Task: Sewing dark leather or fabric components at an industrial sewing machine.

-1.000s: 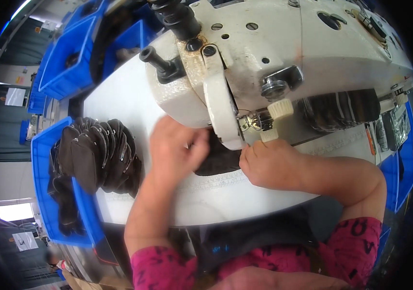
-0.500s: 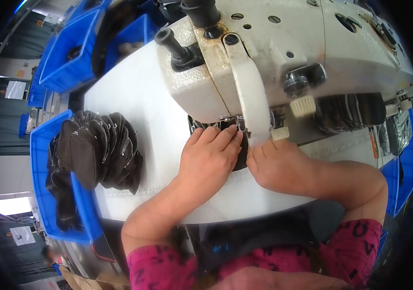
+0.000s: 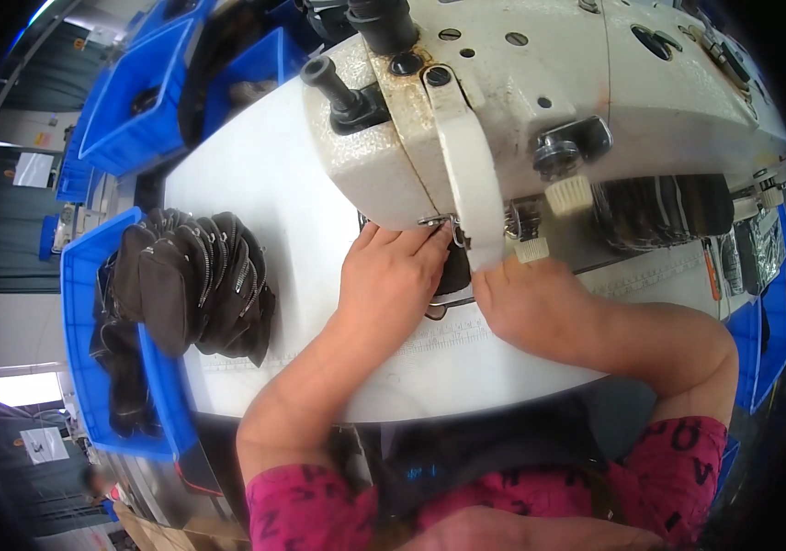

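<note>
A white sewing machine (image 3: 540,83) stands over a white work table (image 3: 255,161). A dark fabric piece (image 3: 453,277), with a small loop at its near end, lies under the machine's needle area. My left hand (image 3: 388,278) rests on the left part of this piece, fingers stretched forward toward the presser foot and holding it down flat. Beside its right edge, my right hand (image 3: 532,298) has its fingers curled inward. A white curved machine lever (image 3: 474,174) passes in front of its fingertips, so what they hold is hidden.
Left on the table, a stack of dark zippered pouches (image 3: 191,285) leans over a blue bin (image 3: 172,404) containing more. Several blue crates (image 3: 131,119) stand at the far left. Right of the machine are more dark pieces (image 3: 659,211) and an orange-handled tool (image 3: 711,268).
The dark fabric piece has shifted, and its near end with a small loop now shows. My left hand has moved slightly left and forward; my right hand has barely moved.
</note>
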Demonstrator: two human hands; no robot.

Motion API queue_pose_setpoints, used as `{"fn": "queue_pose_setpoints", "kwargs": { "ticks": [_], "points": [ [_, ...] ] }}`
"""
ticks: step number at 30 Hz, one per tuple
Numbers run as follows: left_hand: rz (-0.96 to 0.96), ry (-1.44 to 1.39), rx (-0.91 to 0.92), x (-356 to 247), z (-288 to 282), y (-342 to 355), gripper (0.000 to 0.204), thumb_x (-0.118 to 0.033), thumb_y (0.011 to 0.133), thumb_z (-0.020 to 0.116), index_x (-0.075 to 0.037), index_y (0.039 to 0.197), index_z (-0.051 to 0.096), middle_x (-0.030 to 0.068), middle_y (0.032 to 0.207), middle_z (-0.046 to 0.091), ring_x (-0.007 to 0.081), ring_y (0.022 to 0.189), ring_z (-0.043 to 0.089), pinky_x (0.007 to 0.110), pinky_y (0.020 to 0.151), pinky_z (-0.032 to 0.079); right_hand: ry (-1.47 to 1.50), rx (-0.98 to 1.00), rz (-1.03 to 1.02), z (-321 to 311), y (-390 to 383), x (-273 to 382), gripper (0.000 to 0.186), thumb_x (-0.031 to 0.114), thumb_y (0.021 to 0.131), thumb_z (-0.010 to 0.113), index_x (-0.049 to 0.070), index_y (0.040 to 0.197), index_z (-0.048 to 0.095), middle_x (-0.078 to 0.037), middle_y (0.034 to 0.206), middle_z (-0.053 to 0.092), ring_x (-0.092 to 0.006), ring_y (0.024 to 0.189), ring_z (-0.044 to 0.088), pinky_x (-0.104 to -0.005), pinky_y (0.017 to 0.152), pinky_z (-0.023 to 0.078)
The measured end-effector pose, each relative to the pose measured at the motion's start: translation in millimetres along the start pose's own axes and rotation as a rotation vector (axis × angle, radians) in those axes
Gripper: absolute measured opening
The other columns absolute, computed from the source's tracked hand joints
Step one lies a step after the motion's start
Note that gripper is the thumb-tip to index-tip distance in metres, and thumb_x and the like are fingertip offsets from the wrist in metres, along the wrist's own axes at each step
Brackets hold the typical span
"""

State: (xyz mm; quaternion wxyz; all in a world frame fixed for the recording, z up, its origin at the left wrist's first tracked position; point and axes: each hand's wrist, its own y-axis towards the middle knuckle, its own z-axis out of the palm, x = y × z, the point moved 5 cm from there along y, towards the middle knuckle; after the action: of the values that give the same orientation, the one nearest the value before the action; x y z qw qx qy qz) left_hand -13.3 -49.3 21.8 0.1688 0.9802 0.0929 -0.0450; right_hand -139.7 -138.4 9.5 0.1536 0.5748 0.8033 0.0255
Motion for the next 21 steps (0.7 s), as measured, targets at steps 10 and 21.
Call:
{"fn": "queue_pose_setpoints", "kwargs": {
  "ticks": [10, 21],
  "points": [
    [-0.047, -0.101, -0.052, 16, 6, -1, 0.029, -0.012, 0.085, 0.078, -0.011, 0.113, 0.075, 0.0056, 0.095, 0.074, 0.0253, 0.081, 0.070, 0.040, 0.072, 0.052, 0.494, -0.116, 0.241, 1, 7, -23, 0.022, 0.030, 0.098, 0.068, 0.009, 0.099, 0.073, -0.005, 0.070, 0.064, -0.0284, 0.063, 0.066, -0.0429, 0.057, 0.052],
    [-0.102, -0.158, -0.056, 18, 4, -1, 0.022, -0.012, 0.083, 0.077, -0.010, 0.105, 0.078, 0.0030, 0.096, 0.072, 0.0249, 0.093, 0.066, 0.038, 0.081, 0.055, 1.188, -0.123, 0.393, 16, 8, -26, 0.019, 0.030, 0.099, 0.069, 0.013, 0.095, 0.075, -0.007, 0.080, 0.070, -0.0287, 0.076, 0.069, -0.0427, 0.066, 0.054]
  ]
}}
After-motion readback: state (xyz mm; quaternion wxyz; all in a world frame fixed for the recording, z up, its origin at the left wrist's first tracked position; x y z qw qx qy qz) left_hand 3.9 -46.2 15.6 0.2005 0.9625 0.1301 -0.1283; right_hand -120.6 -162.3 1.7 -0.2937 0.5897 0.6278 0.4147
